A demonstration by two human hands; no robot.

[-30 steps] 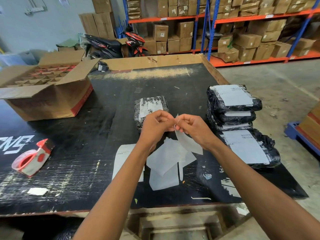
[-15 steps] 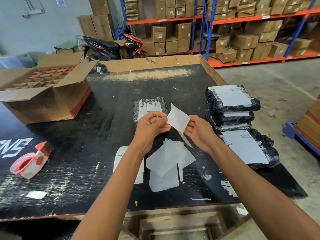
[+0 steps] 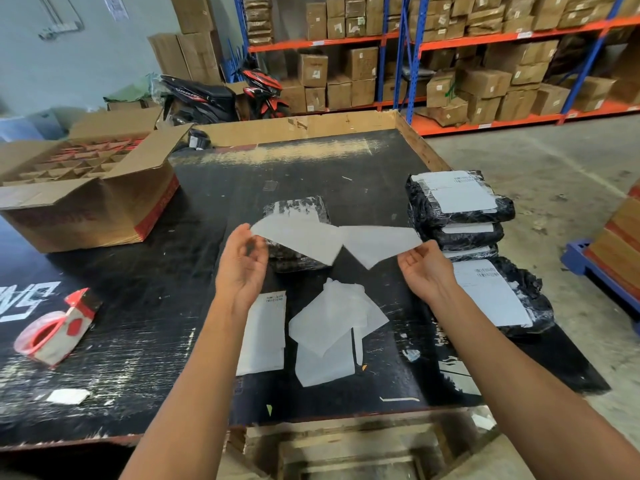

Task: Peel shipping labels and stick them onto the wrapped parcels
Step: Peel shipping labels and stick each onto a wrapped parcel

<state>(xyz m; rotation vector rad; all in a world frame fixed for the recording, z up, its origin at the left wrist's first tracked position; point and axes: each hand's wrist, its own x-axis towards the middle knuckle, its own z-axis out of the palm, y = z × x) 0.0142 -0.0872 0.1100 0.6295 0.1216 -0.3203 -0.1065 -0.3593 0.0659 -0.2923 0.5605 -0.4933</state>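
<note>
My left hand (image 3: 242, 268) pinches the corner of one white sheet (image 3: 301, 237), and my right hand (image 3: 427, 271) pinches the corner of a second white sheet (image 3: 377, 242). The two sheets are spread apart and meet only at their inner tips; I cannot tell which is the label and which the backing. They hang above a black wrapped parcel (image 3: 294, 206) in the middle of the black table (image 3: 311, 161). At the right, labelled black parcels stand in a stack (image 3: 457, 202), with another labelled parcel (image 3: 519, 299) in front of it.
A heap of loose white backing sheets (image 3: 332, 327) and a printed label sheet (image 3: 265, 330) lie between my forearms. A red tape dispenser (image 3: 52, 330) sits at the left, with an open cardboard box (image 3: 86, 202) behind it. Shelves of cartons fill the background.
My hands started together, picking at one folded sheet. They have moved apart sideways, and the sheet has split into two layers stretched between them.
</note>
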